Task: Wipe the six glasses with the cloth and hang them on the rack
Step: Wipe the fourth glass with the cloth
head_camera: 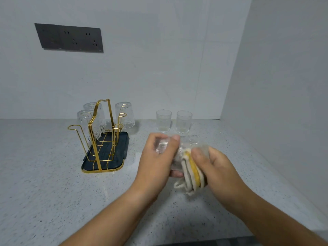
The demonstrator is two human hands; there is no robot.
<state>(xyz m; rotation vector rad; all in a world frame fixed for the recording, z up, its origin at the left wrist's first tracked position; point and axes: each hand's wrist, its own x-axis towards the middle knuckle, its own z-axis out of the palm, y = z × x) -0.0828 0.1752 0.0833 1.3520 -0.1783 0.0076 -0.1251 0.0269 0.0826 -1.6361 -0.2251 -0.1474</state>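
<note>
My left hand [158,157] grips a clear glass [164,147] held above the counter, tipped on its side. My right hand [215,165] holds a cream and yellow cloth [190,172] bunched against the glass's open end. A gold wire rack [101,132] on a dark tray [113,157] stands to the left. Three ribbed glasses hang upside down on it: two at the back left [92,108] [83,119] and one at the back right [125,114]. Two more glasses stand upright by the wall, one [163,120] beside the other [183,121].
The speckled grey countertop [53,183] runs to a white tiled wall behind and a white wall on the right. A dark socket panel [70,38] is mounted on the back wall, upper left.
</note>
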